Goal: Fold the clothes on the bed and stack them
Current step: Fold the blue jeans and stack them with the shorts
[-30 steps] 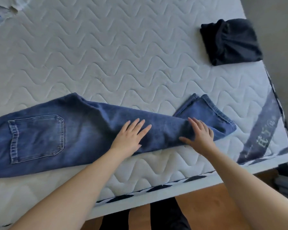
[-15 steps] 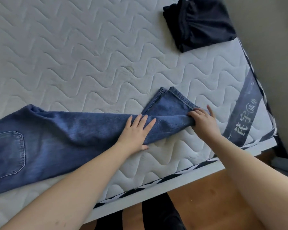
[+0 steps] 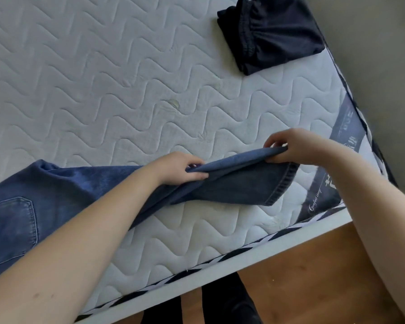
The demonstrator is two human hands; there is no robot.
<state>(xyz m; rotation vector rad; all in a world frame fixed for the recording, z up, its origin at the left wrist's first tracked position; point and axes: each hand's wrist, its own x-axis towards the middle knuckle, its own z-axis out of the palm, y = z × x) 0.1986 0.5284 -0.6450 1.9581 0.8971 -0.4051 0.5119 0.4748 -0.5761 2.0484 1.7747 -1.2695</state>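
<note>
While the jeans [image 3: 56, 202] lie unfolded along the mattress [image 3: 103, 90] edge, the left hand [image 3: 180, 168] pinches the leg's far edge and the right hand [image 3: 290, 146] pinches it by the hem, lifting. Beyond the right hand, dark shorts [image 3: 271, 33] sit folded; stacking remains.

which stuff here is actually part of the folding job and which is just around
Part of the job: blue jeans, pinched along the leg by the left hand and right hand; folded dark garment; mattress.

Just around: wooden floor, mattress label.
</note>
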